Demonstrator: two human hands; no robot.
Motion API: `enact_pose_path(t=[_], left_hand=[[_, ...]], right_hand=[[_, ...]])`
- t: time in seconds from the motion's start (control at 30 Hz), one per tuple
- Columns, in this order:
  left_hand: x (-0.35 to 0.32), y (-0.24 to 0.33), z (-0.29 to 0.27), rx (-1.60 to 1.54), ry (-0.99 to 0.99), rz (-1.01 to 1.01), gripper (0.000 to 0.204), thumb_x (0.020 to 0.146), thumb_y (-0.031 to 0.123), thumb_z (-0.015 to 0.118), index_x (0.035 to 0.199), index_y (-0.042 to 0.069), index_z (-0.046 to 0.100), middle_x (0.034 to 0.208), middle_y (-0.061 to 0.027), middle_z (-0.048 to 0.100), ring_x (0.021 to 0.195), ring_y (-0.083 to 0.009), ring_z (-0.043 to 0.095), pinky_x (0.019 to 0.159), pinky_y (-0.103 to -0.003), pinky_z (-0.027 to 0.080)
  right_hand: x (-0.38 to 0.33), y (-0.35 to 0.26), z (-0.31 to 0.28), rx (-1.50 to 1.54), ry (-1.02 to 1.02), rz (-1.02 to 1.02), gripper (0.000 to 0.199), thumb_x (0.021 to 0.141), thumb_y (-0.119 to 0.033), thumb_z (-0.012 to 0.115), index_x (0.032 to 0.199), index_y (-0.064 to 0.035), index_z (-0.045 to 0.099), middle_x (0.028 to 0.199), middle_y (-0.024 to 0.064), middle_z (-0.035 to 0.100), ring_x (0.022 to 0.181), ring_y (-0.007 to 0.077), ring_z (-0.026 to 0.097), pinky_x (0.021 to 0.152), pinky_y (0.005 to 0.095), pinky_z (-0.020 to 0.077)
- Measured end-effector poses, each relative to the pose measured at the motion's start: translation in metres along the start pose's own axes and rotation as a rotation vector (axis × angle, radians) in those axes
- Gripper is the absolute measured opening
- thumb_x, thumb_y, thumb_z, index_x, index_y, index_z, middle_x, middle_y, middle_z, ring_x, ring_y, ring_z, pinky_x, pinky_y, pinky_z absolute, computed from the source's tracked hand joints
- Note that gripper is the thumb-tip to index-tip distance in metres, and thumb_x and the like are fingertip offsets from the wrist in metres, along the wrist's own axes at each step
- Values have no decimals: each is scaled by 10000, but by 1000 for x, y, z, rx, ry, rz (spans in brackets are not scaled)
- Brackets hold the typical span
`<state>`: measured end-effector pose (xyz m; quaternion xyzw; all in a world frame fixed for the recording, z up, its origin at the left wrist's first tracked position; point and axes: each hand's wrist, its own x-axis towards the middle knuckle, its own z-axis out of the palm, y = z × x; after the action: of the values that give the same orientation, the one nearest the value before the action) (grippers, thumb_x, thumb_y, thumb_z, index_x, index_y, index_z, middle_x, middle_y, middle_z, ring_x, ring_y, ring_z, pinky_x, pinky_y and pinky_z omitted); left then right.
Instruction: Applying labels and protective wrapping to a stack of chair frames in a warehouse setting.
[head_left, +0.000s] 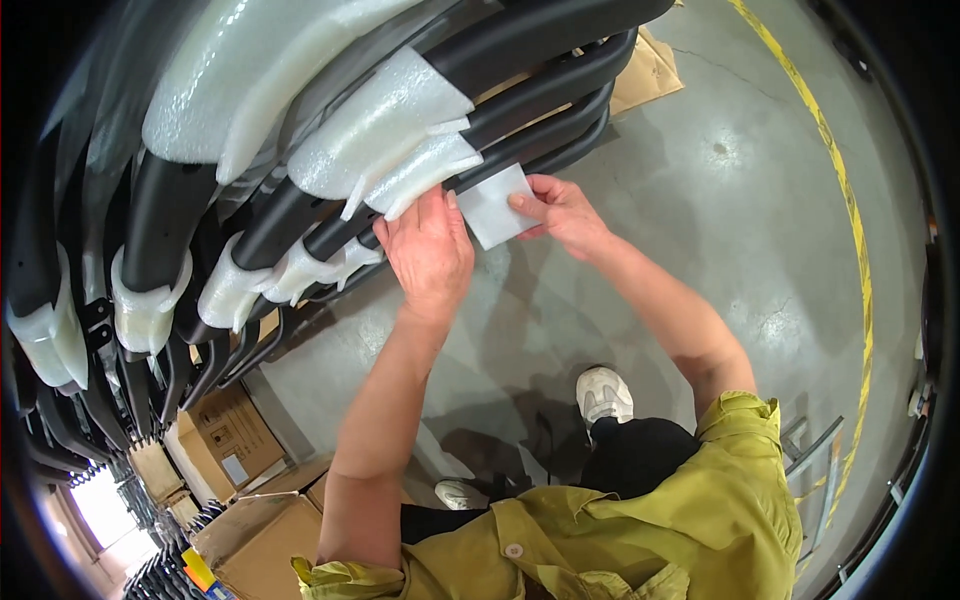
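Note:
Black curved metal tubes [545,45] stand in a stacked row at the upper left, several of them wrapped in white foam sheets [385,120]. My left hand [430,255] is closed around a lower tube, just under a foam wrap [425,172], with its fingertips against the foam's edge. A small, flat piece of white foam sheet [493,207] is pinched between the thumb and fingers of my right hand [568,215]. This piece hangs beside the tubes, close to my left hand; whether it touches a tube I cannot tell.
More tubes with foam pieces [140,300] crowd the left side. Cardboard boxes [235,440] stand at the lower left, and another brown carton [645,75] sits behind the tubes. A yellow tape line [850,200] crosses the grey floor at right, near a metal frame [815,450].

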<state>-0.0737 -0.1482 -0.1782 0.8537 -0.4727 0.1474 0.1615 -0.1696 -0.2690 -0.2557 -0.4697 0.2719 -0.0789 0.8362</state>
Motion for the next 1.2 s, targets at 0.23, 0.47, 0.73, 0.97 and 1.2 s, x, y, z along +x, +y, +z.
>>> enact_pose_path(t=[0.23,0.47,0.73,0.97,1.2], left_hand=[[5,0,7,-98,119,-115,307,821,188,450,1064,1,462,1022,-196,493,928,-362,459,802,-453,326],[20,-6,26,-122,86,-296,311,812,285,445,1032,88,544,1046,-124,539,977,-313,481,803,-421,349],[9,-6,27,-410,168,-296,271,807,289,503,933,68,597,926,-102,588,867,-266,529,808,-362,320],[0,-14,19,-210,337,75,125,735,122,604,842,59,616,788,-73,611,746,-234,565,701,-326,374],[12,-39,15,-350,197,527,214,624,44,661,826,43,589,854,-55,588,738,-212,571,652,-321,446]], right_hand=[[-1,11,-11,-2,-50,-8,305,817,-240,529,1052,-46,517,912,44,568,800,132,546,628,270,485],[2,-4,2,-43,-48,40,264,803,-212,549,1006,-44,533,889,28,568,779,120,547,624,258,477],[-2,23,15,334,-15,135,185,739,-110,617,887,-22,548,842,48,578,760,118,549,651,244,452],[-1,7,22,186,9,180,166,768,-132,591,779,27,543,726,94,592,630,137,565,582,228,462],[-7,-19,39,91,-24,-22,163,795,-121,540,786,41,525,691,99,577,581,133,558,524,239,464]])
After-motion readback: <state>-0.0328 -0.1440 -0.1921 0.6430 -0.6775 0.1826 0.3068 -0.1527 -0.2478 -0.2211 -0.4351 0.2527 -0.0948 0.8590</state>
